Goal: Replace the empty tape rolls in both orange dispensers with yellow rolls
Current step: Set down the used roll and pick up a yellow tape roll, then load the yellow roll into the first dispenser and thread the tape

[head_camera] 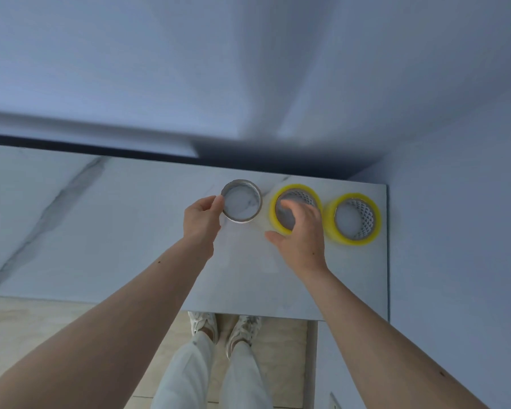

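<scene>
Left hand [202, 219] fingers pinch empty core [241, 201] | right hand [300, 231] fingers spread over yellow roll [273, 214]

I stand at a white marble-look countertop [115, 237] with a grey vein [50, 208] running slantwise across its left part. Beyond the countertop's far edge runs a dark gap [86, 147], and behind that rises a pale bluish wall [248, 69], blurred. Another pale wall [455, 231] meets the countertop's right edge. Below the countertop's near edge lies a beige tiled floor [42, 326]. On that floor, just under the countertop's near edge, my white sneakers [224, 326] sit side by side, and my white trousers [213, 376] lead down to them
</scene>
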Tool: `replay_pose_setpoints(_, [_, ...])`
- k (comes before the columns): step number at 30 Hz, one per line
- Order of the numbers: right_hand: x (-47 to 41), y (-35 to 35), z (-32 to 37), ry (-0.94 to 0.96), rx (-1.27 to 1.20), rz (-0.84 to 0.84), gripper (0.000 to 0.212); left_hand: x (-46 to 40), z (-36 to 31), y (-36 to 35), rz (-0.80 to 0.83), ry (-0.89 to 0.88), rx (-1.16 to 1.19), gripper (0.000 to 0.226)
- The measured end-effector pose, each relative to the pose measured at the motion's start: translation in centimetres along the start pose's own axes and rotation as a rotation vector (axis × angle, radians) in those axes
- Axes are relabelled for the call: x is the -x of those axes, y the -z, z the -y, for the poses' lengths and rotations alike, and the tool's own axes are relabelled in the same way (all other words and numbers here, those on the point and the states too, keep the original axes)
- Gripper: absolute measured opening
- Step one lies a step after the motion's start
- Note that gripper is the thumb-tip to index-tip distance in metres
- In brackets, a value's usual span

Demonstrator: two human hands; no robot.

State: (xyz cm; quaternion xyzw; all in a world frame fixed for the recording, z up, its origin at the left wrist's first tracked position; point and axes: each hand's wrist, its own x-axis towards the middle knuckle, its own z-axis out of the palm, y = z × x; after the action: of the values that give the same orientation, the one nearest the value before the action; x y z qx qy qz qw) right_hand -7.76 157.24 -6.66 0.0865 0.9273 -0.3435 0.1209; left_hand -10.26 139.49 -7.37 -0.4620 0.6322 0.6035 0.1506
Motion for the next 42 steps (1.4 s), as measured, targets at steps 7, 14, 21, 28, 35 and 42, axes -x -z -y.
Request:
replay_pose_setpoints(7, [0.4, 0.1, -0.8, -0.034, 0.146, 0.0, 0.025, 1.3, 0.7, 0.1, -0.088, 0.028, -0.01, 0.058])
replay_pose_setpoints(14, [0.1, 0.3, -0.6, 0.022, 0.229, -0.026, 0.021, 1.7, 0.4, 0.2, -0.141, 0.018, -0.063, 0.055])
replay_pose_setpoints(21, [-0.3, 2.6, 0.8, -0.069, 0.006, -0.032, 0.009, 3.1, -1.1, -0.5, -0.148, -0.065, -0.021, 0.043])
replay_pose_setpoints(28, [-1.9, 5.4, 2.2, -0.382, -0.421, -0.114, 0.022, 5.5, -3.5, -1.0, 0.055, -0.153, 0.053, 0.029])
replay_pose_setpoints(35, [-1.3, 7.7, 4.9, -0.47, -0.67, -0.117, 0.022, 7.8, -4.9, -1.5, 0.401, -0.152, -0.054, 0.023])
replay_pose_setpoints(42, [-1.1, 9.1, 8.5, -0.443, -0.728, -0.101, 0.008, 10.5, -6.4, -1.0, 0.485, -0.162, -0.048, 0.027])
